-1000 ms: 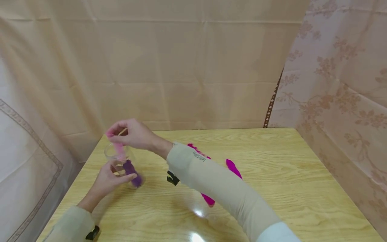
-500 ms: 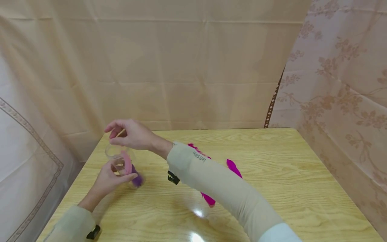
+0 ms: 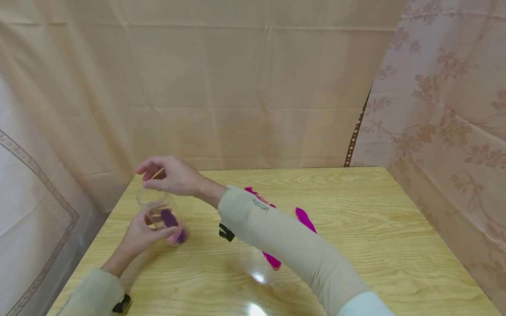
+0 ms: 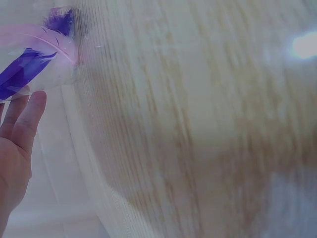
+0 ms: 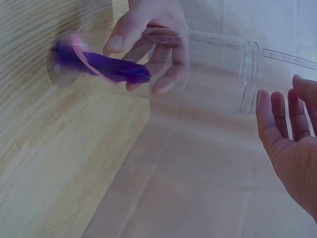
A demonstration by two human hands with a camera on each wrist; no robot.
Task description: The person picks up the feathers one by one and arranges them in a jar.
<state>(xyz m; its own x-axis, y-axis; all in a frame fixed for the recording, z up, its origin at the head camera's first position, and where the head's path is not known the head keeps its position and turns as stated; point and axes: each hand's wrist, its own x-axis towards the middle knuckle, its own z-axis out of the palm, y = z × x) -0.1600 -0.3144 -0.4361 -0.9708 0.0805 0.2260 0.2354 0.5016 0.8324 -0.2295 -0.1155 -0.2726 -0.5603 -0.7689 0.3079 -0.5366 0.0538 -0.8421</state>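
Note:
My left hand [image 3: 139, 235] grips a tall clear jar [image 5: 213, 67] around its side, thumb on the near face and fingers behind. Its threaded mouth points up and its base is down at the table. Inside, near the bottom, a purple feather [image 5: 109, 67] leans with a light pink feather [image 4: 44, 39] curved around it. Just above the mouth hovers my right hand [image 3: 175, 175], its fingers loosely bent and nothing between them. In the right wrist view its fingertips are right by the rim.
Magenta feathers lie on the wooden table [image 3: 356, 228]: one feather [image 3: 305, 219] right of the right sleeve, another feather [image 3: 272, 260] partly under the forearm in view, and a fluffy one [image 3: 254, 193] behind it. A beige curtain [image 3: 237, 87] hangs along the back edge.
My right hand has let go of the pink feather, which has dropped through the mouth to the bottom of the jar beside the purple one. The left hand has stayed in place.

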